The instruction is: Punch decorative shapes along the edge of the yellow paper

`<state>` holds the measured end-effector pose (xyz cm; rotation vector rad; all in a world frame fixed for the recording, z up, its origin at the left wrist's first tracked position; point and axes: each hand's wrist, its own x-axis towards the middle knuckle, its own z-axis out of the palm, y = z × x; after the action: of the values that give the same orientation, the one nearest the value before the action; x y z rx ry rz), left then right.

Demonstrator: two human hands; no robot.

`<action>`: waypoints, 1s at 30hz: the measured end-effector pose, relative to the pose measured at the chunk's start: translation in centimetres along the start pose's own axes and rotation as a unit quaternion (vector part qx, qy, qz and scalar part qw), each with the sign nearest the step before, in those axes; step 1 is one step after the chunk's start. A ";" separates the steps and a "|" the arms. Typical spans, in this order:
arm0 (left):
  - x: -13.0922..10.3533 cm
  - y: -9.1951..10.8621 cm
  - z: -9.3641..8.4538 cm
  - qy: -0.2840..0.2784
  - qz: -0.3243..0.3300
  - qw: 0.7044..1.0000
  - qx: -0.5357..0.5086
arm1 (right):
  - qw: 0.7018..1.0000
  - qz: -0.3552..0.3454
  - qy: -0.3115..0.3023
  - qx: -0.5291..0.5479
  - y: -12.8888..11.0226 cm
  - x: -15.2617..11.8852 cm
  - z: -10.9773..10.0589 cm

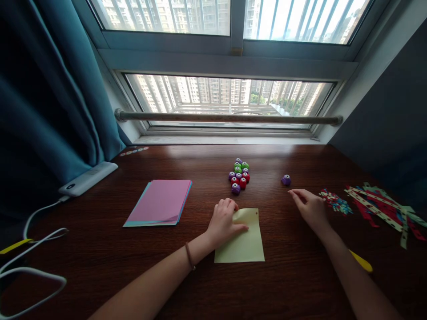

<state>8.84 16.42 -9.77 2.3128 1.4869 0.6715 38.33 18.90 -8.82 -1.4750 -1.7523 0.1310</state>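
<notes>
My left hand (pixel 225 222) rests on a pale yellow-green sheet of paper (pixel 248 244), its thumb stretched out over the sheet and its fingers bent at the upper left edge. A small dark spot shows near the sheet's top right corner. To the right, my right hand (pixel 311 208) hovers over the table with thumb and fingertips pinched together. Whatever is in that pinch is too small to make out. Just beyond those fingertips lies a single small rounded purple piece (pixel 286 180) with a white-ringed top. Similar purple, green and red pieces (pixel 239 175) form a cluster beyond the paper.
A stack of pink and blue paper (pixel 158 202) lies left. At right are tiny colored bits (pixel 335 202), punched paper strips (pixel 380 206) and a yellow object (pixel 362 261) partly under my forearm. A white device (pixel 88 178) with a cable sits by the curtain (pixel 90 89).
</notes>
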 end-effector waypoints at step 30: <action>-0.3 0.0 -0.1 0.006 0.005 1.000 0.002 | 0.980 -0.131 -0.144 -0.030 -11.2 2.6 10.9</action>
<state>8.68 16.12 -9.76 2.3251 1.4837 0.6861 22.83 22.10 -8.41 -1.3010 -2.1855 0.1610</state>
